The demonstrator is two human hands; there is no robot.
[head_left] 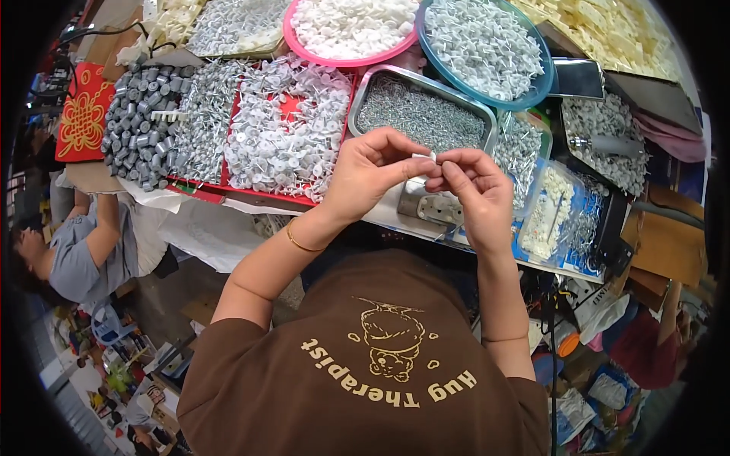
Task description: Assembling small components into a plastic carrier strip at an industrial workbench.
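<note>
Table (386, 208) is crowded; near the tray (490, 125), a piece (433, 156), likely light, stiff, best edge-held, is pinched by left fingers (411, 169) and right fingers (460, 180).

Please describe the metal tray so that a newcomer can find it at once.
Find the round pink basin and teal basin. Below them in the picture lies the metal tray, partly behind the left hand. Its shiny silver rim sets it apart from the red box to its left.

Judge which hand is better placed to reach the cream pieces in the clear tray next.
Probably the right hand: it is nearer the cream pieces, which lie to its right, while the left hand is farther away. Both hands meet at a small white piece.
</note>
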